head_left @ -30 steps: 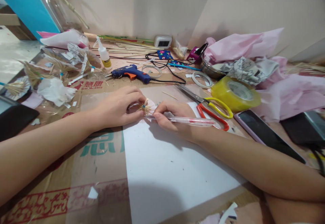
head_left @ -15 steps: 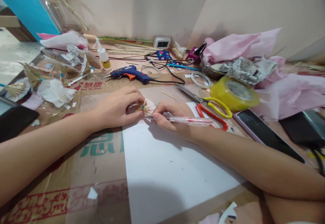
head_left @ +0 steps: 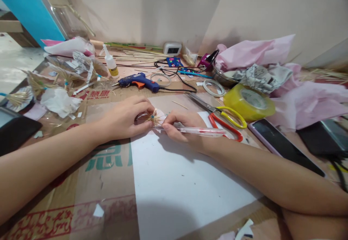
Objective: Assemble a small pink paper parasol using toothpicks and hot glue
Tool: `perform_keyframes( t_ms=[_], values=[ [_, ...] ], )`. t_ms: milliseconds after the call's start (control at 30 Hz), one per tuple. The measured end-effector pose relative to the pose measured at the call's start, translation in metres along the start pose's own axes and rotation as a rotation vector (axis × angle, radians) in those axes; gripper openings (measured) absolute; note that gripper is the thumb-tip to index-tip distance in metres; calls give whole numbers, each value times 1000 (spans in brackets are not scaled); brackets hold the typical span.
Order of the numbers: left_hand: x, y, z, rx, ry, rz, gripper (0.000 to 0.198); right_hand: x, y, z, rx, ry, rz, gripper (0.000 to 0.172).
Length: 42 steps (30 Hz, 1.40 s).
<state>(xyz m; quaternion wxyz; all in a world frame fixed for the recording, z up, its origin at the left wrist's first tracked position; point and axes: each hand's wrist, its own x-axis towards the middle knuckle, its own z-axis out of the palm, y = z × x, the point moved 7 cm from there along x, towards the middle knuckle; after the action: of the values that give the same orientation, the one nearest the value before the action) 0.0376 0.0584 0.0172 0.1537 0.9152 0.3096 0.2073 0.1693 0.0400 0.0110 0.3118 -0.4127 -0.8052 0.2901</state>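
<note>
Both hands barely shifted since a second ago, left hand [head_left: 123, 118] palm down on bench [head_left: 108, 182], grip pinched on stick bundle [head_left: 155, 117] at top edge of white sheet [head_left: 174, 174], right hand [head_left: 185, 124] resting on its side, grip clamped on pen [head_left: 201, 131], tip at bundle

The slim clear plastic pen [head_left: 201, 132] looks glossy; at its 9 o'clock the small fan of pale wooden slivers [head_left: 155, 116] is matt, rough; the flat white paper sheet [head_left: 179, 182] is smooth, matt; at 2 o'clock the round yellow plastic tape roll [head_left: 248, 104] gleams.
</note>
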Motion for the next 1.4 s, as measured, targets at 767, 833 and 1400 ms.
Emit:
perform_keyframes(
  t_ms=[767,833,1400],
  values=[
    [2,8,-6,30,-9,-39,13,3,-1,2,61,-7,-76,14],
    [2,8,-7,33,-4,-40,14,3,-3,0,41,2,-84,15],
    [2,6,-5,43,-30,-46,17,-12,-36,-28,134,197,-484,27]
  ],
)
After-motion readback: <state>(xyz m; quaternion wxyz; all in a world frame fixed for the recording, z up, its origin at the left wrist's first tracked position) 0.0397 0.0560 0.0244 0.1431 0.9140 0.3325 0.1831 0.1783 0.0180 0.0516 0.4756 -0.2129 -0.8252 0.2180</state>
